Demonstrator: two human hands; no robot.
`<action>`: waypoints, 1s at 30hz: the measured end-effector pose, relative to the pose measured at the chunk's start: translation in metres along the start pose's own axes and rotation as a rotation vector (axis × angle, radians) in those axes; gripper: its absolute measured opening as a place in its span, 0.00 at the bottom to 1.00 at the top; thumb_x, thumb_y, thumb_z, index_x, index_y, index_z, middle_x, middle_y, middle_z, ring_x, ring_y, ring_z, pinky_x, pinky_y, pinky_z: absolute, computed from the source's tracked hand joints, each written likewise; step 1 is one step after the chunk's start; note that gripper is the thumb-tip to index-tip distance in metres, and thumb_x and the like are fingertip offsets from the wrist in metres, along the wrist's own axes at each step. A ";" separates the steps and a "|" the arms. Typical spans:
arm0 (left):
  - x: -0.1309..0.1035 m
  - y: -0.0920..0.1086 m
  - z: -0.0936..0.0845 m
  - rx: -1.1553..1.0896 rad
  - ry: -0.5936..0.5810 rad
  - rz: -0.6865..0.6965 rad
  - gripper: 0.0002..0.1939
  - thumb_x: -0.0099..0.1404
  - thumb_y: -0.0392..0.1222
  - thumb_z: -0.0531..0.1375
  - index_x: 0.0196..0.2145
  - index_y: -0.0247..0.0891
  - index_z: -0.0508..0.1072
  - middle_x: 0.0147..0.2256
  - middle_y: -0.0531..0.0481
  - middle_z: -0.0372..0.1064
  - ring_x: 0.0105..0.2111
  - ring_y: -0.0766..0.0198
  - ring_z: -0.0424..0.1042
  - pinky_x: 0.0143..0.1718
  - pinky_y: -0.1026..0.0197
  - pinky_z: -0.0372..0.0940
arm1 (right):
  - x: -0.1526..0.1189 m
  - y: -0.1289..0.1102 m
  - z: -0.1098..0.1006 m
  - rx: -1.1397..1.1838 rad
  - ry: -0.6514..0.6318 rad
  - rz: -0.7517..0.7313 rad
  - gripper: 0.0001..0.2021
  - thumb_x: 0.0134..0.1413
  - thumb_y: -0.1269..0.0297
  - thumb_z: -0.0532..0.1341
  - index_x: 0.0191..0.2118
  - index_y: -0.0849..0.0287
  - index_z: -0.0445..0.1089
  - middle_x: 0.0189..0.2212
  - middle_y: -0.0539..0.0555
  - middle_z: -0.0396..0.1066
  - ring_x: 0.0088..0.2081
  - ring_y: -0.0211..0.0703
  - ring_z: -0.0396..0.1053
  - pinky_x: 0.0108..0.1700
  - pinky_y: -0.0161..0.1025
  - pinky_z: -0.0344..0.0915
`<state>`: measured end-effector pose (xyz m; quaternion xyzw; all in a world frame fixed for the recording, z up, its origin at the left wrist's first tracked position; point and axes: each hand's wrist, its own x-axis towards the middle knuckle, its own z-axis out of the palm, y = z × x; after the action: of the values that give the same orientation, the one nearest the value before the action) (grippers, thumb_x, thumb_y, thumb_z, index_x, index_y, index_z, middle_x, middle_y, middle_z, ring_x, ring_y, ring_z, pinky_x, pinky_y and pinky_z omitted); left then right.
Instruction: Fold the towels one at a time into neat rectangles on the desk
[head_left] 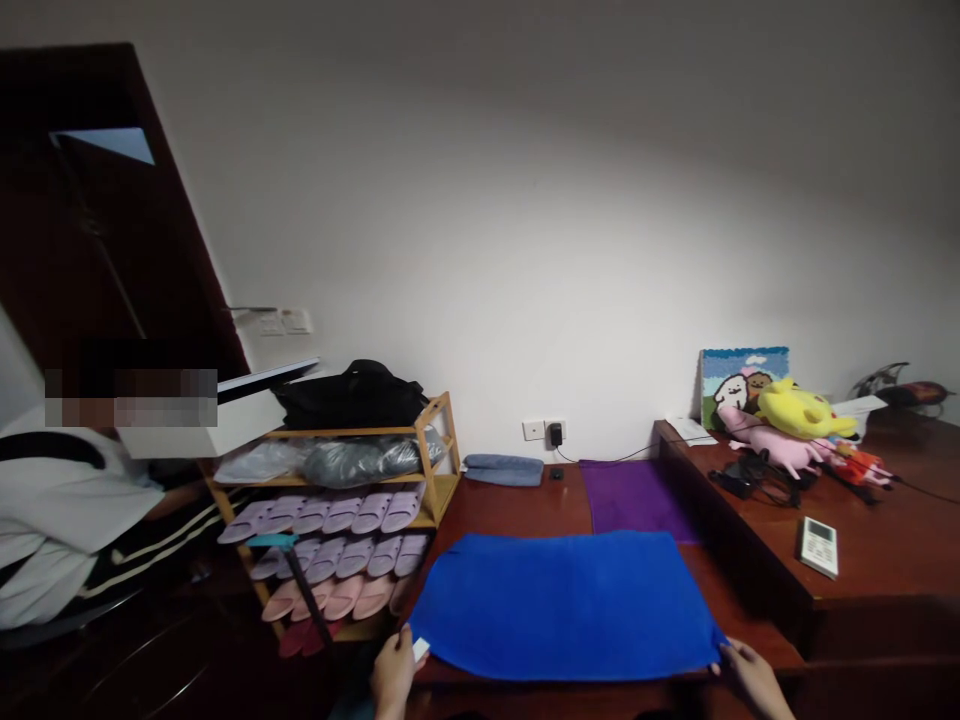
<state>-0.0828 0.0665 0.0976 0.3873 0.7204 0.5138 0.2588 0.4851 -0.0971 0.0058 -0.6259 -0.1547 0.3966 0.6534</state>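
A bright blue cloth [562, 605] is spread out over the brown table [517, 515], its near edge close to the table's front. My left hand [394, 675] is closed on the near left corner, where a small white tag [421, 650] shows beside the fingers. At the near right corner, my right hand [750, 675] pinches the cloth between thumb and fingers. Behind the blue cloth lies a flat purple cloth [634, 495], partly covered by it. A folded grey-blue cloth [502, 470] rests against the wall.
A wooden rack [442, 450] with several slippers [341, 508] and a black bag [356, 395] stands at left. Beyond it sits a person [67, 520]. The higher desk [885, 560] at right bears plush toys [802, 410], a white remote [818, 547] and a picture [724, 375].
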 end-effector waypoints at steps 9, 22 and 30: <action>0.014 -0.038 -0.021 0.438 -0.320 -0.043 0.18 0.63 0.51 0.53 0.17 0.47 0.65 0.14 0.50 0.67 0.23 0.47 0.77 0.31 0.53 0.67 | 0.024 0.010 -0.030 -0.397 0.009 -0.125 0.19 0.24 0.42 0.65 0.23 0.49 0.76 0.16 0.53 0.73 0.21 0.55 0.71 0.25 0.46 0.66; 0.026 -0.032 0.012 0.802 -0.339 0.793 0.15 0.70 0.41 0.49 0.39 0.45 0.76 0.41 0.47 0.77 0.45 0.55 0.75 0.51 0.55 0.66 | 0.060 0.011 -0.013 -1.200 0.035 -0.595 0.24 0.55 0.48 0.49 0.45 0.58 0.74 0.45 0.67 0.75 0.48 0.60 0.75 0.54 0.52 0.69; 0.089 -0.035 0.114 0.752 -0.531 0.894 0.17 0.71 0.43 0.51 0.50 0.47 0.78 0.54 0.49 0.77 0.56 0.57 0.74 0.60 0.55 0.67 | 0.136 -0.009 0.093 -1.336 -0.099 -0.683 0.34 0.62 0.50 0.42 0.64 0.62 0.66 0.66 0.60 0.63 0.68 0.52 0.59 0.69 0.48 0.55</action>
<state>-0.0553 0.1955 0.0281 0.8287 0.5318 0.1708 0.0356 0.5098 0.0658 -0.0104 -0.7879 -0.5771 0.0211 0.2136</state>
